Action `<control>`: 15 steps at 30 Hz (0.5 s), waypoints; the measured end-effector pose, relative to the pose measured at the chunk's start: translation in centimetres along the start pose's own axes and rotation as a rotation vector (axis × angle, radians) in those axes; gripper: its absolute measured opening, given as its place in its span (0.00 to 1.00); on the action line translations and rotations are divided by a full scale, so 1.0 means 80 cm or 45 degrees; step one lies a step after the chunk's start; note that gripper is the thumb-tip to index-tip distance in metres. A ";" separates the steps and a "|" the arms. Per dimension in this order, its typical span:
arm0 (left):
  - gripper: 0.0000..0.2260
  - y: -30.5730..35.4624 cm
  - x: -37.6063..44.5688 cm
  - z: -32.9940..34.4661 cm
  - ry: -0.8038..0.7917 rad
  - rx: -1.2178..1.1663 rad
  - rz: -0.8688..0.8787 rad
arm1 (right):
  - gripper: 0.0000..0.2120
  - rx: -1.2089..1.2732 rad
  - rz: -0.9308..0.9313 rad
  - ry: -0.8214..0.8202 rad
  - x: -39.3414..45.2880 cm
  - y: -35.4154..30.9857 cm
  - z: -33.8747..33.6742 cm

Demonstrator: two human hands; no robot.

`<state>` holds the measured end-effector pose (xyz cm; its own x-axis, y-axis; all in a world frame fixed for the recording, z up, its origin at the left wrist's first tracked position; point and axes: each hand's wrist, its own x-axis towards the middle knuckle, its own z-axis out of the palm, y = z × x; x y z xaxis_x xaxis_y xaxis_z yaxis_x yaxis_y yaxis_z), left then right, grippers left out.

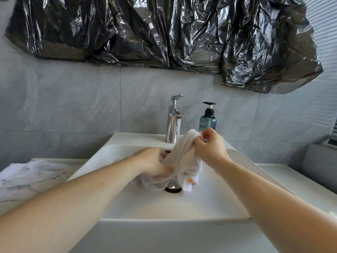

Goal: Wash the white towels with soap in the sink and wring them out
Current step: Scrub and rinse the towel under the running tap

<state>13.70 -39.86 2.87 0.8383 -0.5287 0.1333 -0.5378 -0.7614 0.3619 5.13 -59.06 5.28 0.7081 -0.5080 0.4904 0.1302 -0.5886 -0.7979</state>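
A wet white towel (179, 157) with an orange print hangs over the white sink (182, 203), bunched between both hands. My right hand (209, 147) grips its upper end, raised near the tap. My left hand (155, 162) holds the lower part, just above the drain (173, 189). Water is not running from the chrome tap (173, 123). A blue-grey soap pump bottle (207, 117) stands behind my right hand, on the sink's back ledge. More white towels (27, 176) lie crumpled on the counter to the left.
Grey tiled wall behind the sink, with black plastic sheeting (164, 30) taped across it above. White counter (291, 179) extends right of the sink. A window blind shows at the far right edge.
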 end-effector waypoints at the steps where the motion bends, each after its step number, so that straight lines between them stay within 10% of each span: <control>1: 0.16 0.004 0.000 0.002 0.036 0.022 0.027 | 0.04 0.076 0.016 -0.027 0.000 0.001 0.003; 9: 0.09 0.005 0.004 -0.013 0.497 -0.185 0.049 | 0.26 0.135 0.020 -0.302 -0.006 0.000 -0.002; 15: 0.08 0.008 0.000 -0.024 0.653 -0.492 0.122 | 0.21 -0.171 0.004 -0.590 -0.011 0.001 0.008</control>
<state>13.48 -39.63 4.87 0.7762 -0.2685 0.5704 -0.6213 -0.4793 0.6199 4.98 -58.26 4.57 0.9471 -0.1938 0.2556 0.0587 -0.6788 -0.7320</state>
